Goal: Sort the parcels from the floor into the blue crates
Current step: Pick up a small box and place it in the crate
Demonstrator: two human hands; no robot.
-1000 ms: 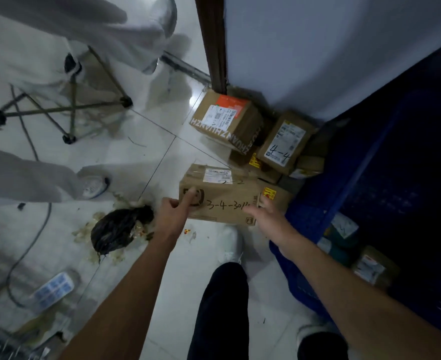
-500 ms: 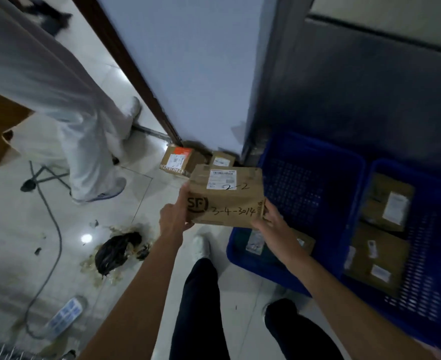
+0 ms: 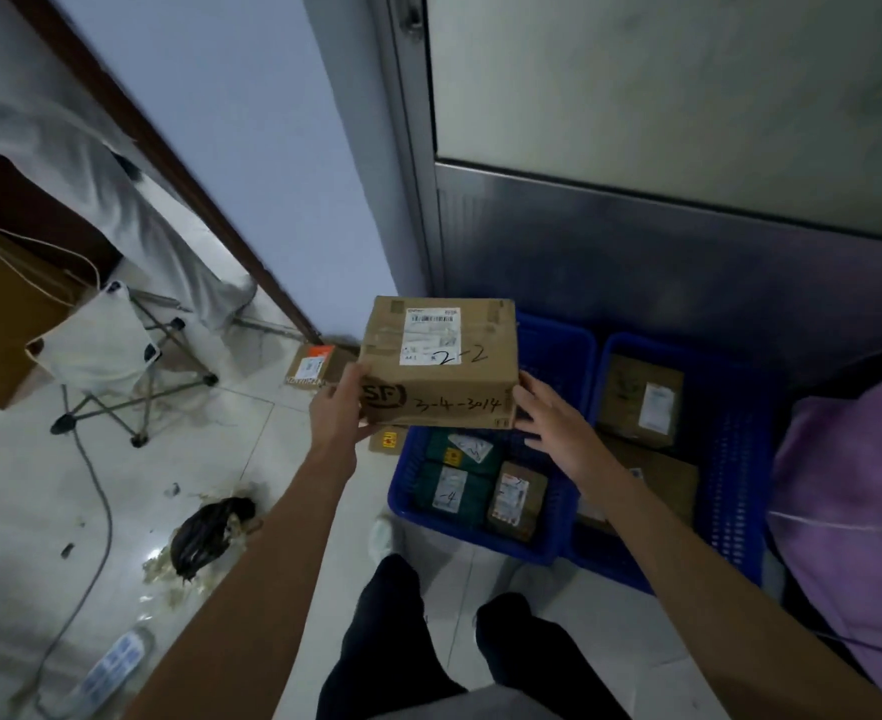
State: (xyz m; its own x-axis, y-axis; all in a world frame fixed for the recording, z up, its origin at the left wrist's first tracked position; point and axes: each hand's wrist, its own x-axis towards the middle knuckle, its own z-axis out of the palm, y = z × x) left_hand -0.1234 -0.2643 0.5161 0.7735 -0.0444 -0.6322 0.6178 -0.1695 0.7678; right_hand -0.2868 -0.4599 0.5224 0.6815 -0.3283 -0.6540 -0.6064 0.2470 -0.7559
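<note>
We are carrying the cardboard box [image 3: 438, 361] higher and further right than half a second ago. It was hanging at the crates' left edge, and now it is hovering at the centre of the frame, over the far part of the left crate [image 3: 402, 493].

At the bottom of the frame our two dark trouser legs [image 3: 386, 631] are standing on the pale floor [image 3: 282, 459]. Our left hand [image 3: 337, 413] is gripping the box's left end, thumb on the near face and fingers curling underneath. Our right hand [image 3: 553, 423] is pressing spread, fairly straight fingers flat against the right end. The box is staying level in the air, touching neither crate, and is carrying one white label.

Below it two blue crates are sitting side by side. The left crate is holding three parcels: an upper green parcel [image 3: 462, 449], a lower green parcel [image 3: 451, 491] and one brown parcel [image 3: 516, 501]. The right crate [image 3: 730, 459] is showing two brown parcels, a far one [image 3: 641, 402] and a near one [image 3: 659, 475]; our forearm is hiding part of it.

Two more parcels are lying on the floor: a yellow-stickered parcel [image 3: 387, 440] peeping out beneath the box and an orange-labelled parcel [image 3: 311, 366] by the wall. At lower left one black bag [image 3: 210, 532] is lying in a spill beside one grey cable [image 3: 98, 491]. Further off, at the left, one folding stool [image 3: 111, 356] is standing.
</note>
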